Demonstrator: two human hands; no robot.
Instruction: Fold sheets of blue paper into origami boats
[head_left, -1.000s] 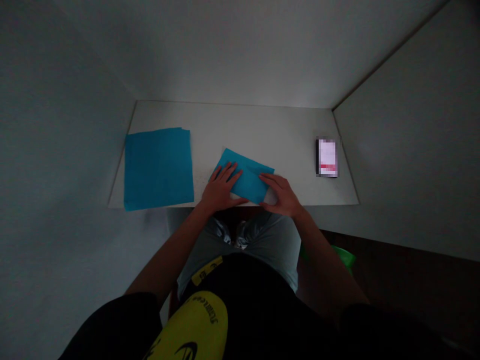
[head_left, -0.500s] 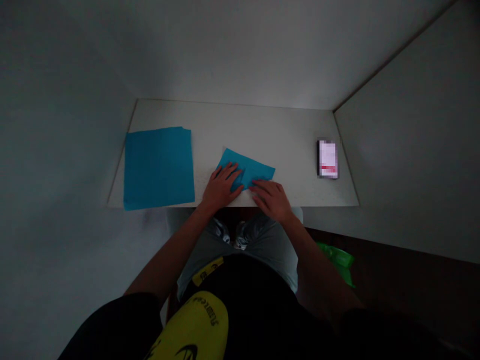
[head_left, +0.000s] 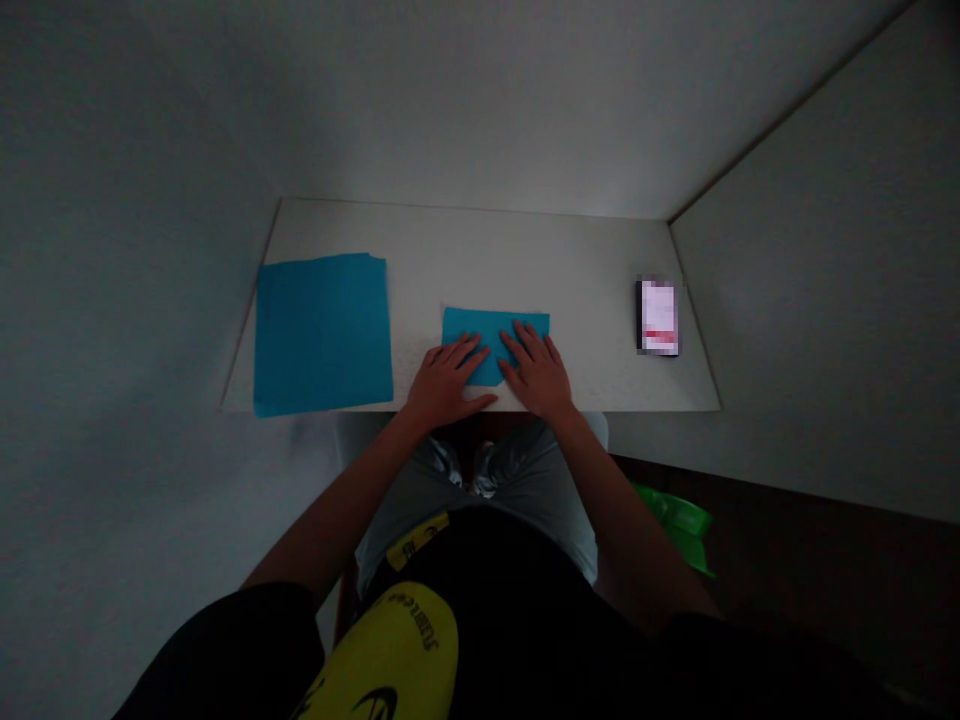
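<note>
A folded blue paper (head_left: 491, 330) lies square to the near edge of a white table (head_left: 480, 255). My left hand (head_left: 448, 375) rests flat on its left part with fingers spread. Beside it, my right hand (head_left: 538, 370) lies flat on the right part, fingers stretched forward. Both hands press on the paper and hold nothing.
A stack of blue paper sheets (head_left: 322, 333) lies at the table's left. A phone (head_left: 658, 317) with a lit screen sits near the right edge. Walls close in the table on three sides. A green object (head_left: 675, 520) shows on the floor to the right.
The folded paper has turned from a slant to square with the table edge. My right hand has slid left and forward onto it. My left hand stayed nearly in place.
</note>
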